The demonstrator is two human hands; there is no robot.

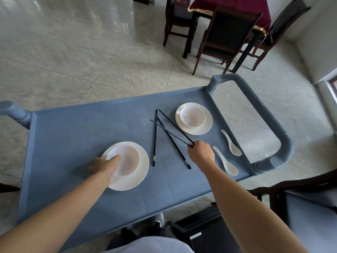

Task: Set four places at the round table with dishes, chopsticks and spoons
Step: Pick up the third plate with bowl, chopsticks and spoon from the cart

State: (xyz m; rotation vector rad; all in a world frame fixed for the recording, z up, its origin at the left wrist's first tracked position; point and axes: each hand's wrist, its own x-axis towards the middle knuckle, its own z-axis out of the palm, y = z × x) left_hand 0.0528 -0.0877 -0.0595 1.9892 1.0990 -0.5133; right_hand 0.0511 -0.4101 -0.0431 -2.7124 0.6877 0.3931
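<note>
right hand (201,152) pinches near ends of two chopsticks (173,130), shafts running up-left away from it; left hand (105,164) grips bowl (123,160) on plate (135,178), nearer that stack

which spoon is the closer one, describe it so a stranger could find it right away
Start at the blue cart and go to its right end by the looped handle. Two white spoons lie there; the closer spoon is just right of the right hand, its bowl toward the cart's near edge.
</note>
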